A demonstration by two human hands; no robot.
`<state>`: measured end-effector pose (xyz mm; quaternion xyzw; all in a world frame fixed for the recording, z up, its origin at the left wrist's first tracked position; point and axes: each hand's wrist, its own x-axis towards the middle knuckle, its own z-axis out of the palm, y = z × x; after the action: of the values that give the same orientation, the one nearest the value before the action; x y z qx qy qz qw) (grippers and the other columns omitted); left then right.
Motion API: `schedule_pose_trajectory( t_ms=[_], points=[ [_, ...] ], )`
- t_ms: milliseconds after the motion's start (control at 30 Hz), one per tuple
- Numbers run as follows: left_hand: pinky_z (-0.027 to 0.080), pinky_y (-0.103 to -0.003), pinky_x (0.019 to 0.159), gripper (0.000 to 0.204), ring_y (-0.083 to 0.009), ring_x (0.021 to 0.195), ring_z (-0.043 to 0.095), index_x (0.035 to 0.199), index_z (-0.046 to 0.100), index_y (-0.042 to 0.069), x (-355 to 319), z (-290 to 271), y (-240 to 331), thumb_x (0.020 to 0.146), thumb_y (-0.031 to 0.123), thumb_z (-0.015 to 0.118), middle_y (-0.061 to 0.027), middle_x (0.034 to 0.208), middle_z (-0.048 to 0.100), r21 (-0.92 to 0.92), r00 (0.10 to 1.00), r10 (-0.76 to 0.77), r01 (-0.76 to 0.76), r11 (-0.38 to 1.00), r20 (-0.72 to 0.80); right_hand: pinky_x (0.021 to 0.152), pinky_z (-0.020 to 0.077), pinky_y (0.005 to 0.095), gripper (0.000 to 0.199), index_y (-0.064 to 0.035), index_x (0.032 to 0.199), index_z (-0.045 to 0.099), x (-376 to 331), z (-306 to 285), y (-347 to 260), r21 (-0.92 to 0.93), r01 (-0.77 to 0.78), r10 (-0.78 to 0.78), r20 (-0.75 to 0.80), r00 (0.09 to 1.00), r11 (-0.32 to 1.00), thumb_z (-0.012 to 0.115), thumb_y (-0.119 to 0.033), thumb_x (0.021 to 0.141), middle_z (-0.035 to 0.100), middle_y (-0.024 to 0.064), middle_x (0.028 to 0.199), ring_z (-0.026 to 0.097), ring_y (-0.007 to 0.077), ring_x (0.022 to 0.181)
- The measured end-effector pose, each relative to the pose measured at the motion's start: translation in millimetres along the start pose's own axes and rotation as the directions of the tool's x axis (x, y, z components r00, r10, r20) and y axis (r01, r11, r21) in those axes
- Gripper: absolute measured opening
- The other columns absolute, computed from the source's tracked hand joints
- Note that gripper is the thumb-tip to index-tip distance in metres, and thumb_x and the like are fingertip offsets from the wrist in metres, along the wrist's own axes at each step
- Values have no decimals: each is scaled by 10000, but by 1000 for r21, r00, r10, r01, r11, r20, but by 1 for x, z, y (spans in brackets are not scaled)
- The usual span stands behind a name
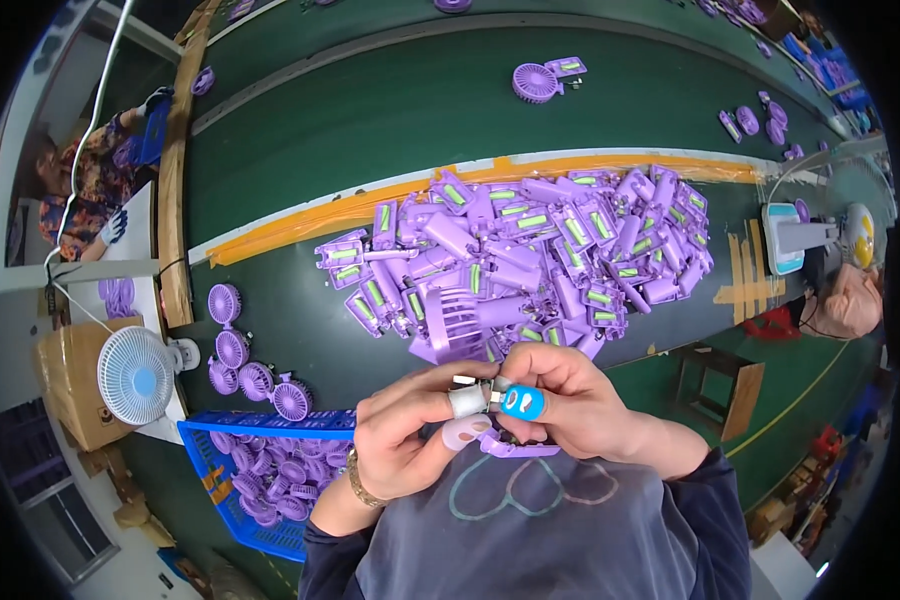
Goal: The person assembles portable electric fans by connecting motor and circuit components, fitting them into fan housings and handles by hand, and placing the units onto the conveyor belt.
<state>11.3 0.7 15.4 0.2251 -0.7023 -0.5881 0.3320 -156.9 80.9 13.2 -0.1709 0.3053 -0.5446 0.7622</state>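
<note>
Left hand (405, 425) and right hand (570, 400), fingertips meeting, both pinched on a small silver motor (468, 400) held between them. Just below the fingers, a purple fan part (515, 448). Beyond the hands, a heap of purple fan housings (530, 255). Left of the left hand, a blue crate (232, 480) of purple grilles.

Blue fingertip cot (522, 402), gold wrist bracelet (358, 487), dark rolled sleeves (715, 490)

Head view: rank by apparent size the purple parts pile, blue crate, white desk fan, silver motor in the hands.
1. purple parts pile
2. blue crate, partly hidden
3. white desk fan
4. silver motor, smallest despite being nearest the camera
</note>
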Motion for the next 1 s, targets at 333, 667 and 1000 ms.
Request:
schedule_pose_trajectory(
  t_ms=[333, 667, 1000],
  points=[
    [498, -303, 714, 150, -221, 794, 641, 857, 621, -25, 19, 15, -8, 740, 49, 677, -157, 873, 653, 168, 972, -160, 131, 977, 174, 467, 335, 191, 148, -31, 807, 505, -4, -37, 2, 87, -55, 60, -52, 997, 995, 536, -155, 882, 519, 23, 627, 423, 56, 507],
    [491, -265, 688, 201, -150, 755, 636, 949, 630, 18, 170, -3, -142, 767, 100, 645, -104, 831, 666, 486, 970, -224, 240, 840, -91, 581, 421, 248, 190, -12, 949, 575, 5, -217, 23, -757, -52, -654, -595, 467, 651, 565, 20, 761, 563, 54, 743, 517, 119, 657],
    [391, -403, 941, 331, -323, 1075, 497, 992, 606, 71, 194, 83, -219, 664, 26, 608, -151, 1077, 564, 599, 979, 40, -155, 785, 201, 667, 462, 443, 153, 5, 810, 598, 77, -338, -17, -887, -458, -745, -348, 570, 63, 531, -90, 711, 596, 216, 735, 587, 372, 725]
  ],
)
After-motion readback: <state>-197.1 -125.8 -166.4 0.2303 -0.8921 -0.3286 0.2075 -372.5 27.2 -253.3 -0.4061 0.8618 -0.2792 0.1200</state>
